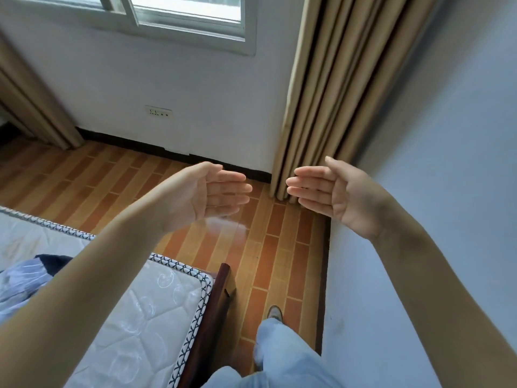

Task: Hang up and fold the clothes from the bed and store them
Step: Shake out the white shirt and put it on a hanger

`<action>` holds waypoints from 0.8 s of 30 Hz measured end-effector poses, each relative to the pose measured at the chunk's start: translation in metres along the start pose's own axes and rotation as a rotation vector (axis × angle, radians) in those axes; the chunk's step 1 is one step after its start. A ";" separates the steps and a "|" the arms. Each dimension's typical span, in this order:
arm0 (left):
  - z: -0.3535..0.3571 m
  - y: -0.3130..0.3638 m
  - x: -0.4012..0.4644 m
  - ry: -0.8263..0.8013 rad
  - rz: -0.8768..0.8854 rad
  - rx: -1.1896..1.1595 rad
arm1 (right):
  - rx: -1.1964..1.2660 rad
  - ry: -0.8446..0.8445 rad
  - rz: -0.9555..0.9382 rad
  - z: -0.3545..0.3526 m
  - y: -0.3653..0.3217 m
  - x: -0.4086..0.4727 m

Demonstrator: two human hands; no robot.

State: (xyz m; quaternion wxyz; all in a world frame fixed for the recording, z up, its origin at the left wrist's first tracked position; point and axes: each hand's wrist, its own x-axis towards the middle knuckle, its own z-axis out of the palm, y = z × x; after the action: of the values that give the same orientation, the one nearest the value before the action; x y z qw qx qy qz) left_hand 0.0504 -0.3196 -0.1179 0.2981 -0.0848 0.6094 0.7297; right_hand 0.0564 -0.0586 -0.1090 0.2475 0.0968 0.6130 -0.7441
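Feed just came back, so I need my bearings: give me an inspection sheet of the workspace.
Surface: bare quilted mattress, patterned edging, on a dark wooden bed frame.
Job's things: striped clothes with a dark garment on the mattress, at the frame's left edge.
Clutter: nothing seen.
Grips: left hand and right hand raised, open, fingertips pointing at each other, holding nothing.
Cables: nothing seen.
Surroundings: wall socket, window, beige curtain, wood-pattern floor.

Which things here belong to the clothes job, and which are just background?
Job: striped garment and dark garment on the mattress; left hand and right hand, both empty.
Background: curtain, window, wall socket.
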 end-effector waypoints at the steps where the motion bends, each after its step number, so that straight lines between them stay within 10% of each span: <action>1: 0.006 0.013 0.013 0.002 0.010 -0.003 | -0.014 -0.020 -0.014 -0.004 -0.015 0.012; 24: -0.101 0.129 0.211 0.362 0.009 -0.228 | -0.148 -0.226 0.091 -0.027 -0.150 0.318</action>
State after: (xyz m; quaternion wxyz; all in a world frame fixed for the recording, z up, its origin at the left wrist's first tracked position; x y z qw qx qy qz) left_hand -0.2136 -0.3551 -0.1368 0.1690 -0.2452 0.5668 0.7681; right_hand -0.2940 -0.0928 -0.1280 0.3549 0.0213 0.6294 -0.6910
